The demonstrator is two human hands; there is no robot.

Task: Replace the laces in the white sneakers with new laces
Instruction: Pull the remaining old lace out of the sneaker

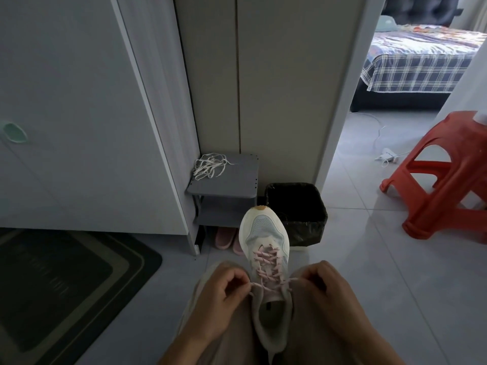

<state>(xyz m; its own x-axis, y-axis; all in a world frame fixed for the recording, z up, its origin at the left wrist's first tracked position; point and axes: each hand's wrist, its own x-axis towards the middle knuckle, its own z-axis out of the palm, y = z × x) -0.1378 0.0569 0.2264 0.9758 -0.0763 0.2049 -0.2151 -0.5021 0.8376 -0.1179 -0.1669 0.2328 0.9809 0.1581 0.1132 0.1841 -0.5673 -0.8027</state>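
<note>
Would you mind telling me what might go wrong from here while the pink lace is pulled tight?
The left hand and right hand both pinch ends of the pink lace, so nothing grips the white sneaker propped between the knees; a hard pull may tip it toward the black bin. An uneven pull could leave one end short.

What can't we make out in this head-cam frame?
Head view only:
- Pink lace ends: hidden inside the curled fingers of the left hand and right hand.
- Slippers: mostly hidden under the grey shelf, in shadow.
- Bin contents: too dark; the sneaker toe covers one corner.
- Second sneaker: not in frame.
</note>
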